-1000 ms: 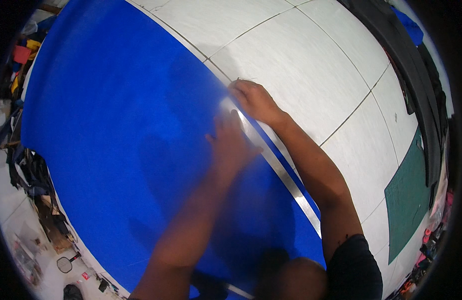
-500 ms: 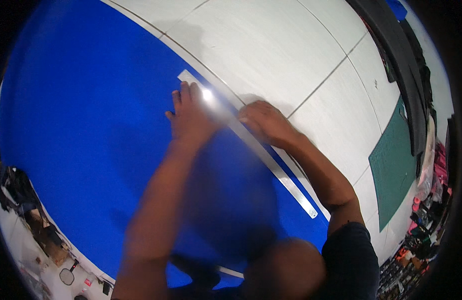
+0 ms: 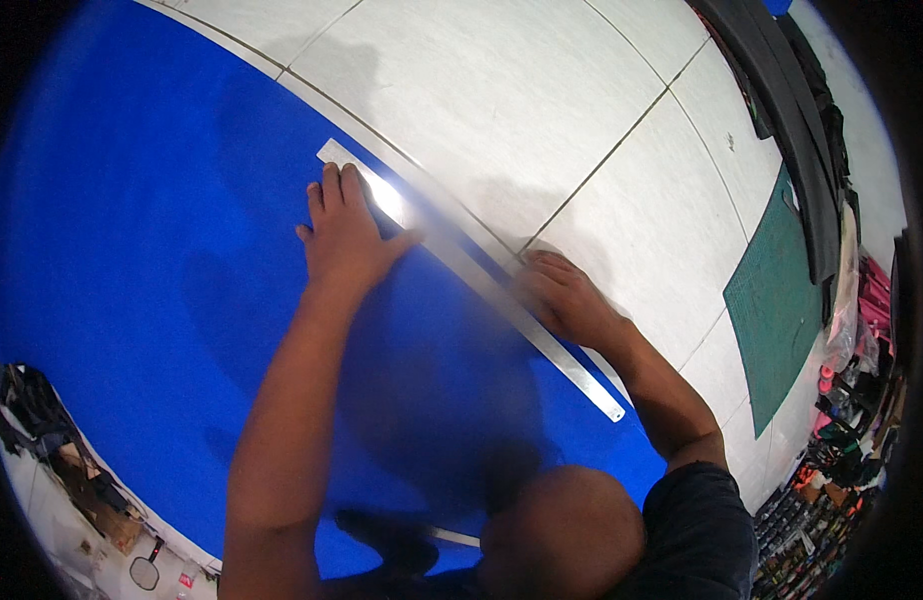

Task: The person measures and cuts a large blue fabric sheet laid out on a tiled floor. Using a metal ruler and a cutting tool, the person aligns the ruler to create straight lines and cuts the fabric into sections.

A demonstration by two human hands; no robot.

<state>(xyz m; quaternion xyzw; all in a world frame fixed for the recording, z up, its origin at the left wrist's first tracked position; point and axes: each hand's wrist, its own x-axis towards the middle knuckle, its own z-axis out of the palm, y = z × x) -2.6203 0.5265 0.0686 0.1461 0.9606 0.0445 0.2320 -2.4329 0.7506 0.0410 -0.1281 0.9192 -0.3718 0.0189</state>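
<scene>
A long metal ruler [image 3: 562, 358] lies slantwise on a large blue sheet [image 3: 152, 220], close to and roughly along the sheet's right edge. My left hand [image 3: 344, 238] is spread at the ruler's far part, fingertips on its edge, thumb stretched toward it and palm over the blue sheet. Beyond the ruler, at the sheet's edge and the white tiles, my right hand [image 3: 567, 300] is closed with curled fingers. Whatever it may hold is hidden by the fingers and slight blur.
White floor tiles [image 3: 482, 110] spread out beyond the sheet. A green cutting mat [image 3: 777, 310] lies at the right, beside long black rolls [image 3: 782, 120]. Mixed items [image 3: 817, 500] are heaped at the lower right. A small racket-shaped thing [image 3: 145, 572] and dark bundles [image 3: 32, 415] are at the lower left.
My right hand has slid along the ruler toward its near right end. The left hand stays at the far part, its thumb now plainly stretched out. The whole view has shifted a little.
</scene>
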